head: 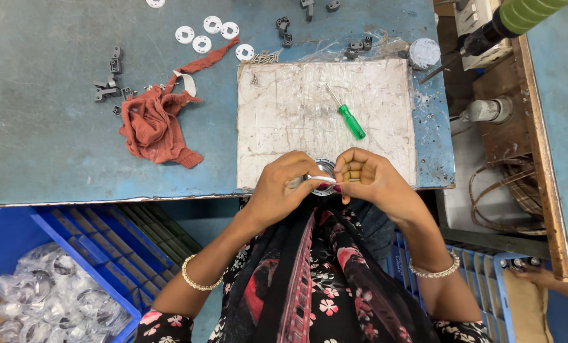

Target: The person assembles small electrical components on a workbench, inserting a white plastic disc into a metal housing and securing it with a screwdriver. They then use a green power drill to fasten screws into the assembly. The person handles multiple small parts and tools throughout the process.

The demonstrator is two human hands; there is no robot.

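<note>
My left hand (284, 184) and my right hand (366, 178) meet at the near edge of a worn white board (277, 121) on the blue table (42, 127). Between them sits a round shiny metal part (325, 170), gripped from both sides. A thin white piece (322, 180) lies across its front, pinched between the fingers of both hands. A green-handled screwdriver (349, 119) rests on the board just beyond my right hand.
A rust-red rag (153, 124), white plastic rings (202, 44) and small dark grey parts (109, 86) lie on the table. A blue crate (17, 235) at lower left holds bagged metal parts (42, 302). Another person's hand (541, 277) shows at lower right.
</note>
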